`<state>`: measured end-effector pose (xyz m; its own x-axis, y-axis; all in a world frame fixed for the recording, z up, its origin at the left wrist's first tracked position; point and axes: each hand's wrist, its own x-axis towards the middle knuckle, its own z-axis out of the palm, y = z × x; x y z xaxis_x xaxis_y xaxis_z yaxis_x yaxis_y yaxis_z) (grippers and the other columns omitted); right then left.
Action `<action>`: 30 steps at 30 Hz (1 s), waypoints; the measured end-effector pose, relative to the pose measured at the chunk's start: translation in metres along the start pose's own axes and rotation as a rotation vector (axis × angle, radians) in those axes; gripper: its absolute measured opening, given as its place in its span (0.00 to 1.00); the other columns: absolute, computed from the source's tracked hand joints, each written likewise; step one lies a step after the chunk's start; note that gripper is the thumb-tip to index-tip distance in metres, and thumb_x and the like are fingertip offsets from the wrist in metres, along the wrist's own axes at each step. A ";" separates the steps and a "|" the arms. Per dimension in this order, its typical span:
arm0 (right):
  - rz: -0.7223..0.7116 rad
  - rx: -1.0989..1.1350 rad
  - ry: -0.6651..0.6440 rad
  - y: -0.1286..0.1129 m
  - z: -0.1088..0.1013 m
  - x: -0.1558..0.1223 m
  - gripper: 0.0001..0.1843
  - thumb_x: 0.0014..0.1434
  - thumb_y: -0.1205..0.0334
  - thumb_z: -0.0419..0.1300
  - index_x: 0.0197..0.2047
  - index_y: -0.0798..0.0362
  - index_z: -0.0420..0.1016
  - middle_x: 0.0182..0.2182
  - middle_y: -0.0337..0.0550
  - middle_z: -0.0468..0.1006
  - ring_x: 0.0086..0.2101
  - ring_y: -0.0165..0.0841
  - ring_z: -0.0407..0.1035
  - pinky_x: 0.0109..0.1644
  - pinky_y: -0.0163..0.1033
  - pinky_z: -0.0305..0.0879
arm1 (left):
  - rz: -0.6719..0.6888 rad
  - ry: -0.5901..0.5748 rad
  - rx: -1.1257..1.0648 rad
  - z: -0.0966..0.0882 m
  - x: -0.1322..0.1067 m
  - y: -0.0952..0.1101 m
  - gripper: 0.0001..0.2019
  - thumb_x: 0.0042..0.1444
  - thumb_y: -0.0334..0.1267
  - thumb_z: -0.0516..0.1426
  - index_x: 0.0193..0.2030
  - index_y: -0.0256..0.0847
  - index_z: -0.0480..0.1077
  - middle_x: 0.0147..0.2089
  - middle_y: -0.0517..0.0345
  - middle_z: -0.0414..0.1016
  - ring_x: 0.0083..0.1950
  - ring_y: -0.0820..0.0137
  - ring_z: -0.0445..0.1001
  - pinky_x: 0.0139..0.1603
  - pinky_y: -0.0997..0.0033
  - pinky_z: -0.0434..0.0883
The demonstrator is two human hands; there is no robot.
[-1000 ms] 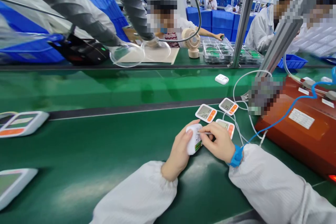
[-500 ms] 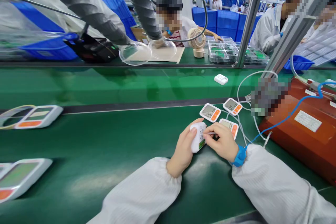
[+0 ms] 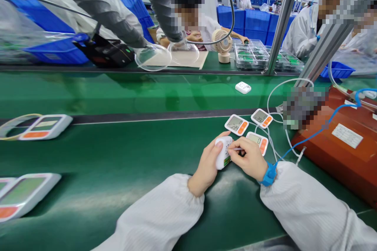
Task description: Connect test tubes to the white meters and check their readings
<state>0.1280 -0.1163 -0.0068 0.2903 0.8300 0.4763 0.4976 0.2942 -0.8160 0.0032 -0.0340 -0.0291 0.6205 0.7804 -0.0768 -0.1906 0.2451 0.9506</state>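
Note:
My left hand (image 3: pixel 205 166) grips a small white electronic unit (image 3: pixel 222 159), tilted so its back with small marks or holes faces my right hand. My right hand (image 3: pixel 249 157) is closed in a pinch around a thin pale stick-like piece (image 3: pixel 238 149), its tip against or very near the unit's back; its exact kind is unclear. Just beyond my hands lie white digital display units with orange buttons: one on the left (image 3: pixel 236 124), another behind (image 3: pixel 261 118), and a third (image 3: pixel 258 143) partly covered by my right hand. A blue wrist strap (image 3: pixel 268 174) circles my right wrist.
White cables (image 3: pixel 272 147) run beside the units toward an orange-brown box (image 3: pixel 338 145) on the right. More display units (image 3: pixel 47 126) lie at the left. Across a green conveyor belt (image 3: pixel 123 92), carrying a white unit (image 3: pixel 243 87), a co-worker (image 3: pixel 203 27) sits near a fan (image 3: pixel 223 45).
The white unit on the belt has moved a little to the left. My hands keep nearly the same pose. The view has shifted slightly, and the co-worker opposite has moved their arms.

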 end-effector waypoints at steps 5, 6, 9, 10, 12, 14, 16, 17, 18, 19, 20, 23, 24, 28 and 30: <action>0.016 -0.039 -0.006 -0.001 0.000 -0.001 0.06 0.60 0.65 0.56 0.32 0.51 0.73 0.28 0.39 0.74 0.28 0.31 0.66 0.33 0.35 0.64 | 0.005 -0.004 0.045 0.000 0.000 0.000 0.32 0.55 0.58 0.59 0.59 0.37 0.71 0.48 0.49 0.78 0.46 0.63 0.75 0.49 0.67 0.70; 0.013 -0.050 -0.008 -0.001 0.000 -0.001 0.06 0.60 0.65 0.56 0.32 0.51 0.73 0.28 0.39 0.74 0.28 0.31 0.66 0.33 0.35 0.64 | 0.011 0.002 0.065 0.000 0.000 0.000 0.32 0.55 0.59 0.58 0.59 0.37 0.71 0.49 0.49 0.78 0.46 0.63 0.75 0.49 0.67 0.70; -0.022 -0.088 -0.010 -0.003 0.000 -0.001 0.07 0.60 0.66 0.55 0.32 0.51 0.73 0.28 0.39 0.73 0.29 0.31 0.67 0.33 0.35 0.63 | 0.032 0.030 0.150 0.001 -0.001 0.002 0.33 0.56 0.59 0.57 0.59 0.36 0.70 0.50 0.48 0.77 0.46 0.62 0.74 0.49 0.66 0.70; -0.032 -0.102 -0.011 -0.003 0.000 -0.002 0.07 0.60 0.66 0.55 0.32 0.51 0.73 0.27 0.39 0.73 0.29 0.31 0.67 0.33 0.35 0.63 | 0.038 0.039 0.181 0.001 -0.002 0.002 0.33 0.56 0.60 0.57 0.59 0.35 0.70 0.51 0.47 0.77 0.46 0.62 0.74 0.50 0.66 0.70; -0.036 -0.130 -0.013 -0.004 0.001 -0.002 0.07 0.60 0.66 0.55 0.31 0.51 0.72 0.26 0.38 0.72 0.29 0.31 0.66 0.33 0.35 0.62 | 0.044 0.053 0.239 0.000 -0.003 0.004 0.33 0.56 0.60 0.56 0.59 0.35 0.70 0.51 0.46 0.77 0.46 0.61 0.74 0.49 0.65 0.70; -0.027 -0.144 -0.009 -0.004 0.001 -0.002 0.07 0.59 0.66 0.55 0.31 0.51 0.72 0.26 0.38 0.72 0.28 0.31 0.66 0.33 0.36 0.62 | 0.042 0.059 0.285 0.000 -0.003 0.005 0.34 0.56 0.61 0.56 0.59 0.35 0.70 0.51 0.46 0.77 0.47 0.61 0.74 0.48 0.65 0.70; -0.026 -0.144 0.002 -0.004 0.001 -0.001 0.07 0.59 0.66 0.55 0.31 0.51 0.72 0.26 0.38 0.72 0.28 0.31 0.66 0.33 0.36 0.62 | 0.048 0.065 0.295 0.000 -0.002 0.005 0.33 0.55 0.61 0.57 0.59 0.36 0.71 0.52 0.47 0.77 0.48 0.60 0.74 0.49 0.65 0.70; -0.029 -0.143 0.008 -0.003 0.002 -0.001 0.07 0.59 0.66 0.55 0.31 0.51 0.72 0.26 0.38 0.72 0.28 0.31 0.66 0.33 0.36 0.62 | 0.055 0.067 0.281 0.000 -0.001 0.004 0.33 0.55 0.60 0.57 0.58 0.36 0.71 0.52 0.47 0.77 0.49 0.60 0.74 0.50 0.65 0.69; -0.030 -0.143 0.014 -0.003 0.002 -0.001 0.07 0.59 0.66 0.55 0.31 0.51 0.72 0.27 0.39 0.72 0.29 0.31 0.67 0.33 0.36 0.62 | 0.061 0.067 0.258 -0.001 0.000 0.004 0.32 0.55 0.60 0.57 0.57 0.37 0.72 0.53 0.47 0.76 0.50 0.60 0.74 0.51 0.65 0.69; -0.030 -0.144 0.020 -0.003 0.002 -0.001 0.07 0.59 0.66 0.54 0.32 0.51 0.72 0.27 0.39 0.73 0.29 0.32 0.67 0.34 0.36 0.62 | 0.067 0.068 0.233 -0.001 0.001 0.004 0.31 0.55 0.59 0.58 0.57 0.37 0.72 0.53 0.47 0.76 0.50 0.60 0.74 0.52 0.65 0.69; -0.027 -0.146 0.026 -0.003 0.002 0.000 0.07 0.60 0.65 0.54 0.32 0.51 0.73 0.28 0.39 0.74 0.30 0.32 0.68 0.34 0.37 0.63 | 0.071 0.067 0.210 -0.001 0.002 0.003 0.30 0.55 0.59 0.58 0.56 0.37 0.73 0.53 0.47 0.76 0.50 0.60 0.73 0.52 0.65 0.69; -0.015 -0.136 0.050 -0.004 0.002 -0.001 0.07 0.60 0.64 0.55 0.33 0.51 0.73 0.29 0.40 0.74 0.30 0.32 0.68 0.35 0.37 0.64 | 0.073 0.064 0.179 -0.002 0.003 0.003 0.29 0.55 0.58 0.58 0.56 0.38 0.72 0.53 0.47 0.76 0.51 0.60 0.73 0.51 0.65 0.69; -0.011 -0.128 0.056 -0.003 0.002 -0.001 0.06 0.60 0.64 0.55 0.32 0.51 0.73 0.29 0.40 0.74 0.30 0.32 0.68 0.35 0.36 0.65 | 0.074 0.064 0.179 -0.002 0.003 0.003 0.29 0.55 0.58 0.58 0.56 0.38 0.72 0.53 0.47 0.76 0.50 0.60 0.73 0.51 0.65 0.69; 0.009 -0.112 0.044 -0.003 0.003 -0.002 0.06 0.60 0.64 0.55 0.33 0.51 0.73 0.29 0.40 0.75 0.29 0.31 0.68 0.34 0.36 0.65 | 0.075 0.067 0.212 -0.002 0.001 0.004 0.29 0.55 0.58 0.58 0.55 0.38 0.73 0.52 0.48 0.76 0.49 0.60 0.73 0.50 0.66 0.69; 0.014 -0.117 0.029 -0.002 0.003 -0.002 0.07 0.60 0.64 0.55 0.33 0.51 0.74 0.28 0.39 0.74 0.29 0.31 0.68 0.34 0.36 0.65 | 0.075 0.071 0.241 -0.002 0.000 0.004 0.29 0.55 0.58 0.58 0.55 0.38 0.73 0.51 0.48 0.76 0.49 0.61 0.73 0.50 0.66 0.69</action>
<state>0.1242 -0.1174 -0.0071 0.3202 0.8190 0.4762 0.5851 0.2243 -0.7793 0.0014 -0.0318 -0.0257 0.5548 0.8318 -0.0159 -0.0424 0.0474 0.9980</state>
